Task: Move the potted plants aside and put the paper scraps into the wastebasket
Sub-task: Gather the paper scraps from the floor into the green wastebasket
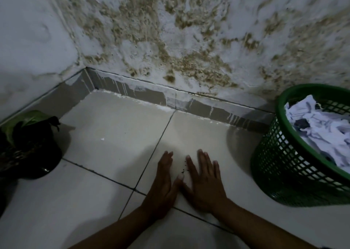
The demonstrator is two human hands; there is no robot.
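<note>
So both hands are flat on the pale tiled floor [106, 127], side by side near the bottom middle. Left hand [162, 188] looks tipped a bit onto its edge with the fingers straight and pressed together, and the right hand [204, 184] lies palm down with the fingers straight and slightly spread. The thumbs meet or nearly meet between them, and neither hand is holding anything. A few tiny dark specks [184, 168] sit on the tile in the gap between the two sets of fingers – too small to tell what they are.

Green plastic wastebasket [280, 154] stands off to the right, near the wall, with crumpled white paper scraps [318, 127] piled inside it. One little white bit [102, 139] lies on the floor further left. The potted plant [28, 146] – dark pot, green leaves – is over at the far left edge by the corner, well apart from the hands. Wall [189, 40] behind is white with blotchy brown stains
</note>
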